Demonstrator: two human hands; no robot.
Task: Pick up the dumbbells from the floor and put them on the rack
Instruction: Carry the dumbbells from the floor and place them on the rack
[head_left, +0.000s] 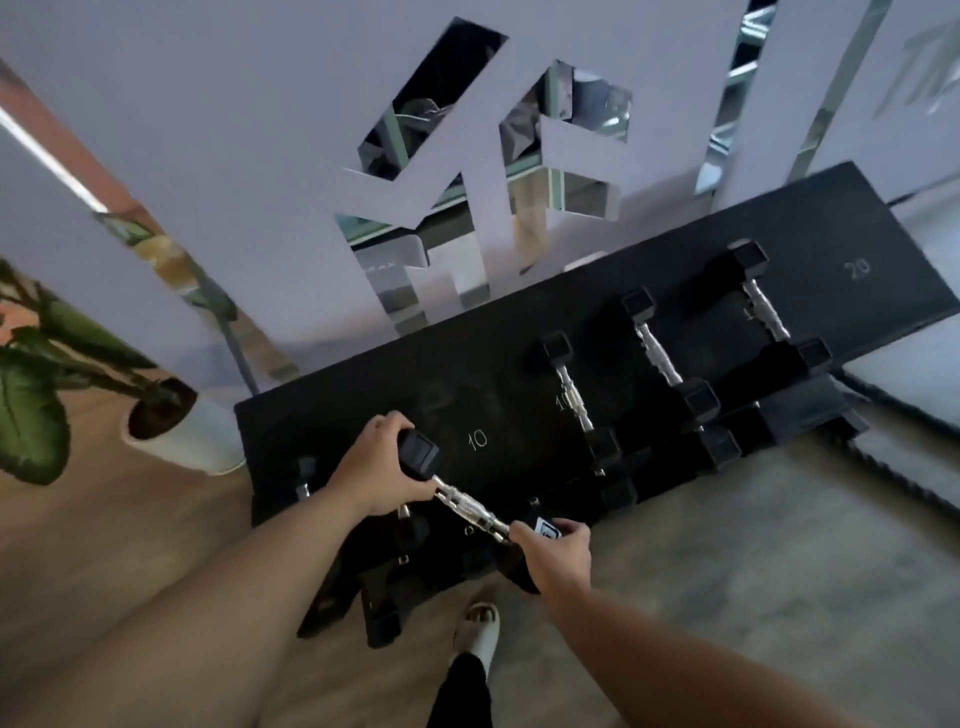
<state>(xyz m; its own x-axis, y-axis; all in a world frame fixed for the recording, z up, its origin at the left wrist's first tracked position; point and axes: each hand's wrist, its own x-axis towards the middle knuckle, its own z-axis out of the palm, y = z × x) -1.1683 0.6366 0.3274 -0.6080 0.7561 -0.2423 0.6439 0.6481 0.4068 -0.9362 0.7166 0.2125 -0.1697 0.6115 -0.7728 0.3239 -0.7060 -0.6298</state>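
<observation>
Fingers (387, 423) of both hands clasp dumbbell (470, 506) ends.

Bare forearms, black trouser leg (462, 691), white shoe (480, 631)

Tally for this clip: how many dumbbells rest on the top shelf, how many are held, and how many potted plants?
Dumbbells on the top shelf: 3
Dumbbells held, left hand and right hand at its ends: 1
Potted plants: 1
Total: 5

Black rack (363, 415) w/ "10" marks, three dumbbells (655, 353) on top shelf, right half
</observation>
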